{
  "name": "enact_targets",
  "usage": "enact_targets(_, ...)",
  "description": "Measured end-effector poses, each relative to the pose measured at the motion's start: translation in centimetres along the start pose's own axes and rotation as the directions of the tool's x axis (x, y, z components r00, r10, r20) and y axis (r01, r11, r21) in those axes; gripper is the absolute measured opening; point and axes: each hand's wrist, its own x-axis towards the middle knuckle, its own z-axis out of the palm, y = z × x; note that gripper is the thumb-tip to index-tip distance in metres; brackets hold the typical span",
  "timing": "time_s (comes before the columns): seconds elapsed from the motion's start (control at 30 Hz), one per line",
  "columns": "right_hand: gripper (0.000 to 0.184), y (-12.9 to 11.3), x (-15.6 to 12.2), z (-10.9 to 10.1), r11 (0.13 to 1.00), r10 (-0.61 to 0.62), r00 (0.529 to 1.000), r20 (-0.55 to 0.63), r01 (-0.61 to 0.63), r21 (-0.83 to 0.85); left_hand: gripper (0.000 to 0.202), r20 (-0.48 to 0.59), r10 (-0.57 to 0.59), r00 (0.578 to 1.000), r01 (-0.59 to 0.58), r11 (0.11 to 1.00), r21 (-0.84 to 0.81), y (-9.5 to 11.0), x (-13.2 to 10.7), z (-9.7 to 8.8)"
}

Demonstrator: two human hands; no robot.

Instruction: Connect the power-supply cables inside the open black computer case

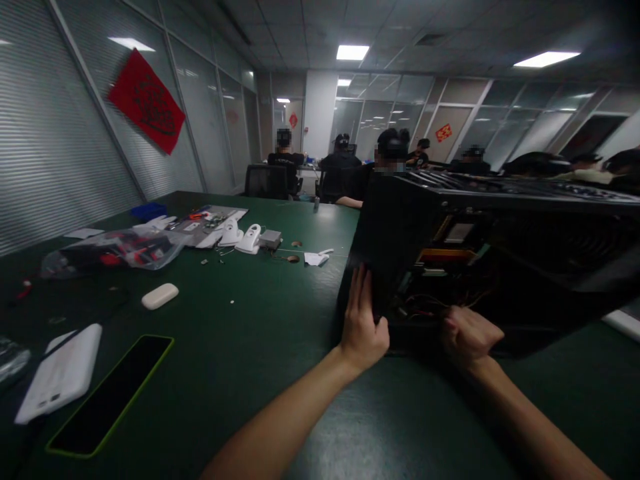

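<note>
A large black computer case (400,253) stands on the green table in front of me, its near side uncovered. Inside it I see thin wires (425,308), a board with an orange-brown strip (447,256) and dark parts in shadow. My left hand (364,327) lies against the left face of the case, fingers stretched out flat and thumb by the near corner. Closed like a fist, my right hand (473,333) is at the lower rim of the open side, its fingers wrapped over that rim. Its fingertips are partly hidden.
On the green table (280,347) at left lie a phone (113,397), a white power bank-like block (63,370), a white oval case (160,296) and a clear plastic bag (117,253). Farther back are white plastic parts (250,239) and a blue tray (149,212). Several people sit beyond.
</note>
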Motion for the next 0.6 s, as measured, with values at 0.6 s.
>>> enact_targets(0.6, 0.042, -16.1, 6.7, -0.1, 0.985, -0.069, 0.993, 0.096, 0.053, 0.163, 0.04, -0.106, -0.121, 0.987, 0.155, 0.897, 0.413, -2.1, -0.7, -17.5)
